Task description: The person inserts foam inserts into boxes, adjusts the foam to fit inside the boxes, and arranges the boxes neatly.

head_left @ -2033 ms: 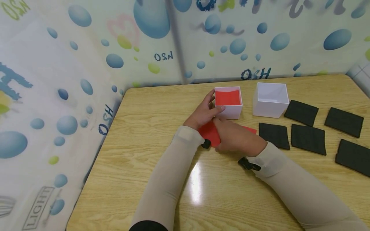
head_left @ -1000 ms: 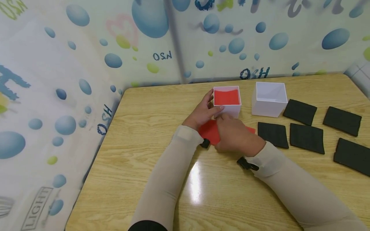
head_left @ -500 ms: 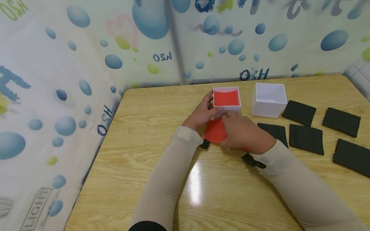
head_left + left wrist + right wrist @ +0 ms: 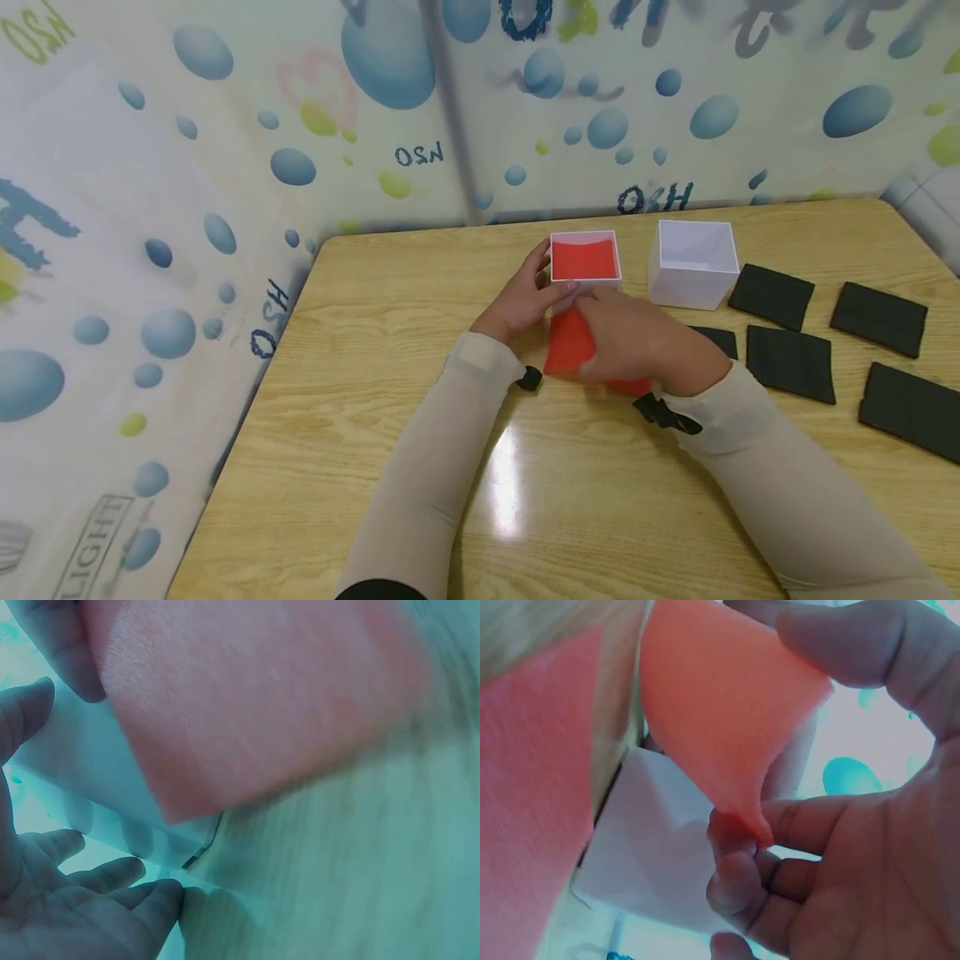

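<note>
Felt, a red sheet [image 4: 570,343] of it, hangs lifted off the table [image 4: 375,350] in your right hand [image 4: 637,342], whose thumb and fingers [image 4: 742,881] pinch its edge so that it curls, just in front of the small white box [image 4: 585,279] near the far edge. That box already has red felt [image 4: 583,258] lying inside it, and your left hand [image 4: 525,300] steadies it, the fingers curled against its left wall and the thumb at its near rim. A second red sheet [image 4: 630,386] lies flat on the table under your right wrist. Just to the right of the first box stands another white box [image 4: 693,262], open at the top and showing only white inside. Beyond it, toward the right edge, black felt squares [image 4: 791,362] lie spread flat, apart from each other; the nearest one is partly hidden behind your right hand. Both your forearms are in beige sleeves [image 4: 435,467].
</note>
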`<move>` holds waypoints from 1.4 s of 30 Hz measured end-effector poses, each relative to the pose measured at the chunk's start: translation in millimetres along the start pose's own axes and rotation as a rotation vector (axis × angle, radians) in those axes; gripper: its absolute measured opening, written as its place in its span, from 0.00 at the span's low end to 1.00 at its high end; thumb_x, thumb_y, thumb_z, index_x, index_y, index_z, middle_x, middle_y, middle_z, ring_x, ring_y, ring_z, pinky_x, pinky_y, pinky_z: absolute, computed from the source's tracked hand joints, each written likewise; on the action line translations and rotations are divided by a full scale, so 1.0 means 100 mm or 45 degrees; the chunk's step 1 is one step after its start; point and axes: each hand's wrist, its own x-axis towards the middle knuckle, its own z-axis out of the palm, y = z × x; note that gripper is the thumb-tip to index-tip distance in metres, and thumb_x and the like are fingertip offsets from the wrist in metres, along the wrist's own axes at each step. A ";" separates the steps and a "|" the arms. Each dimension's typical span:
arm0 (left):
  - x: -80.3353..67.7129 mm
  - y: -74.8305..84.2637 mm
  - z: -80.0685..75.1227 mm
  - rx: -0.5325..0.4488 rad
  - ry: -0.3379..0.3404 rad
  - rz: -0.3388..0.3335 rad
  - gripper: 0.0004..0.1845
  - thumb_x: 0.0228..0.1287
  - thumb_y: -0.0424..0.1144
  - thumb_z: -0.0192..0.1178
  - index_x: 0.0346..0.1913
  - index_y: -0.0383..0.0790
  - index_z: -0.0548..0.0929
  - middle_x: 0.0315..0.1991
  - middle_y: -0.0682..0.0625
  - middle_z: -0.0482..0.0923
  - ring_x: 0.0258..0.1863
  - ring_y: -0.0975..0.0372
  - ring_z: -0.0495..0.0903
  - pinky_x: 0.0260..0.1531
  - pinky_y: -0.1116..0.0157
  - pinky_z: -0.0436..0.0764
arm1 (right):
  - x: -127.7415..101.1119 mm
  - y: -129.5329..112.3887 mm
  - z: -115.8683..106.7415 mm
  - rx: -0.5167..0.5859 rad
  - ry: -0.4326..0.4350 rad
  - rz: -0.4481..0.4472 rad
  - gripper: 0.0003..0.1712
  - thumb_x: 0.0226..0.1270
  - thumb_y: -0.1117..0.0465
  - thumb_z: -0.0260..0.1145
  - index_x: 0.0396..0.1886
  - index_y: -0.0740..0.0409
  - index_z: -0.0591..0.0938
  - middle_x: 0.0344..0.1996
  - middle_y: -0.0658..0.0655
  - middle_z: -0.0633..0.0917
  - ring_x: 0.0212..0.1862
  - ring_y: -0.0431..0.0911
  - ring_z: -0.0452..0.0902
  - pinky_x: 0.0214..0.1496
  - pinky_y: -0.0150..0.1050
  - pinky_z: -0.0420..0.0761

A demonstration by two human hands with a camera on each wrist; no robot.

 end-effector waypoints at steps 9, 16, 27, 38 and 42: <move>0.00 -0.02 0.00 -0.007 -0.020 0.010 0.51 0.71 0.52 0.66 0.86 0.66 0.43 0.86 0.52 0.49 0.85 0.49 0.51 0.79 0.48 0.63 | -0.04 0.18 -0.11 0.194 -0.039 -0.112 0.47 0.51 0.57 0.78 0.73 0.54 0.71 0.57 0.54 0.79 0.55 0.52 0.75 0.45 0.45 0.86; 0.00 -0.03 0.00 -0.014 -0.024 0.005 0.51 0.73 0.52 0.66 0.86 0.66 0.43 0.86 0.52 0.49 0.85 0.49 0.51 0.80 0.49 0.61 | -0.15 0.27 -0.27 0.390 -0.099 -0.181 0.44 0.54 0.60 0.76 0.73 0.48 0.74 0.53 0.54 0.80 0.52 0.52 0.77 0.43 0.43 0.85; 0.03 0.02 -0.01 0.018 0.010 0.019 0.50 0.72 0.55 0.64 0.86 0.67 0.44 0.85 0.52 0.50 0.84 0.49 0.53 0.79 0.49 0.64 | -0.30 0.45 -0.55 0.505 0.034 -0.192 0.50 0.55 0.61 0.79 0.76 0.62 0.67 0.58 0.57 0.79 0.55 0.53 0.75 0.49 0.46 0.83; 0.01 -0.03 -0.02 0.011 0.010 0.046 0.47 0.75 0.50 0.62 0.87 0.62 0.45 0.86 0.49 0.50 0.85 0.50 0.51 0.81 0.51 0.60 | -0.16 0.45 -0.46 0.622 0.265 -0.174 0.51 0.59 0.63 0.77 0.80 0.63 0.62 0.63 0.60 0.76 0.56 0.54 0.73 0.51 0.52 0.80; 0.02 -0.04 -0.01 0.006 0.004 0.064 0.49 0.75 0.50 0.64 0.87 0.59 0.44 0.86 0.47 0.49 0.85 0.48 0.51 0.81 0.50 0.59 | -0.12 0.46 -0.43 0.658 0.304 -0.139 0.54 0.59 0.62 0.78 0.81 0.65 0.59 0.65 0.62 0.73 0.57 0.55 0.71 0.53 0.52 0.79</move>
